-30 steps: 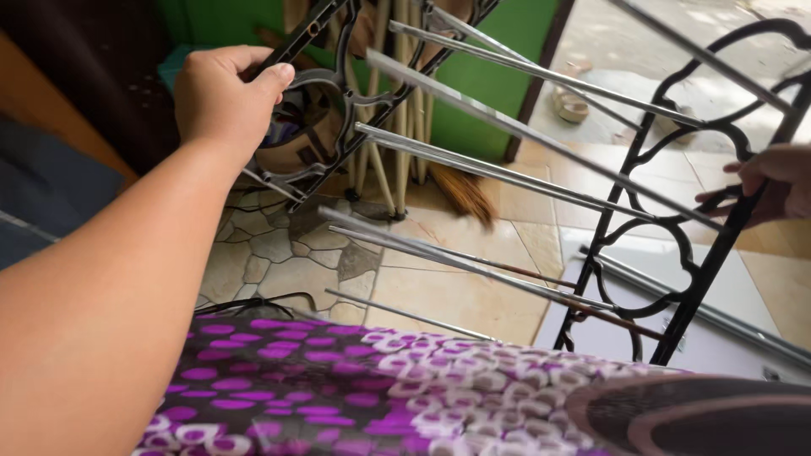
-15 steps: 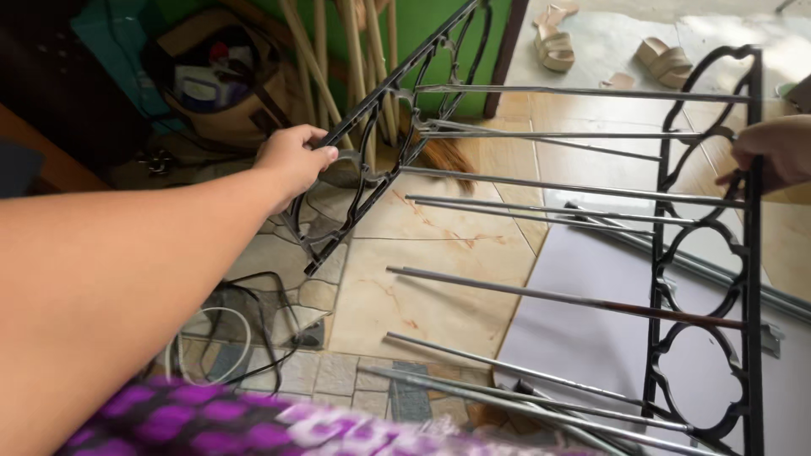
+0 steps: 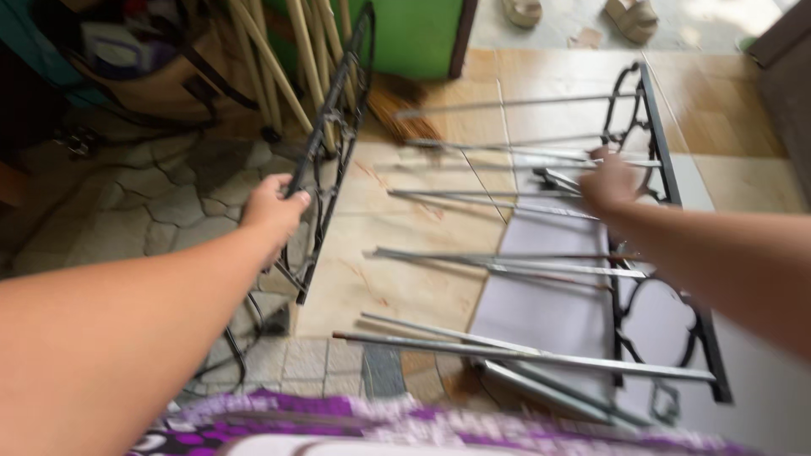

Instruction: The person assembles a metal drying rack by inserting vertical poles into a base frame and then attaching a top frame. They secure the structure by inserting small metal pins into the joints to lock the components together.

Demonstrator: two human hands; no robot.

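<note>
A metal rack stands between my arms: two black wrought-iron end frames joined by several silver rods [image 3: 524, 260]. My left hand [image 3: 272, 209] is closed around the edge of the left black frame [image 3: 338, 127], which leans upright. My right hand [image 3: 610, 181] grips the right black frame [image 3: 667, 253] near its upper part, where the rods meet it. The right frame lies lower, close to a pale grey board [image 3: 549, 304] on the floor. The view is blurred by motion.
Wooden poles [image 3: 287, 59] lean against a green wall panel [image 3: 418, 34] behind the rack. A brown bag [image 3: 160, 76] sits at the far left. Sandals [image 3: 579, 13] lie on the tiles at the top. Purple patterned cloth [image 3: 355, 418] fills the bottom edge. Black cables [image 3: 245, 338] run over the stone floor.
The rack has been lowered and tilted toward the floor. Both hands have stayed on the end frames, and the view has swung downward, so the cloth now shows only at the bottom.
</note>
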